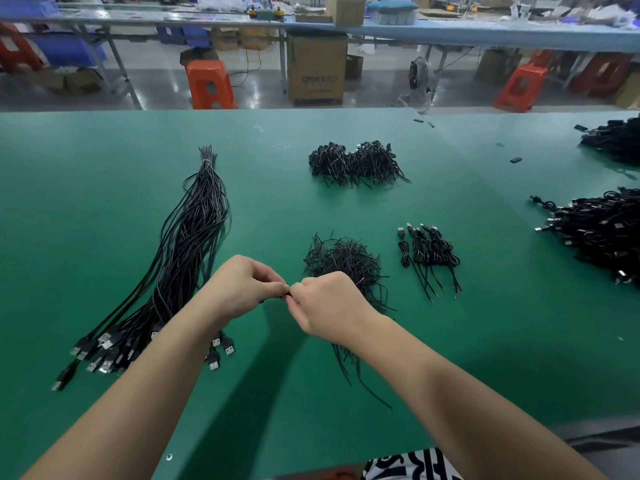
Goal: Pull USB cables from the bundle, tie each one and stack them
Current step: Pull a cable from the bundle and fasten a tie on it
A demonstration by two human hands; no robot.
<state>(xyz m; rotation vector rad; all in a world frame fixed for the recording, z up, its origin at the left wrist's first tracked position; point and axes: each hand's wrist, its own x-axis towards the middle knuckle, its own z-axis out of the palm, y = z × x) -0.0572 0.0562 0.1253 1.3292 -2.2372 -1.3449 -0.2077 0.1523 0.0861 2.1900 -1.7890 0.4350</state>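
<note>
A long bundle of black USB cables (187,251) lies on the green table (104,174) at the left, tied near its far end, plugs fanned out near me. My left hand (242,285) and my right hand (329,303) meet above the table's middle, both pinching a folded black cable (286,296) whose loose ends (349,362) hang below my right wrist. Just beyond my right hand sits a heap of short black twist ties (343,261). A small row of tied cables (427,252) lies to the right of that heap.
A larger pile of tied cables (356,162) rests at the table's far middle. More black cable heaps (599,230) fill the right edge, with another heap (613,140) behind. Small black pieces (515,160) dot the far right. Orange stools and cardboard boxes stand beyond the table.
</note>
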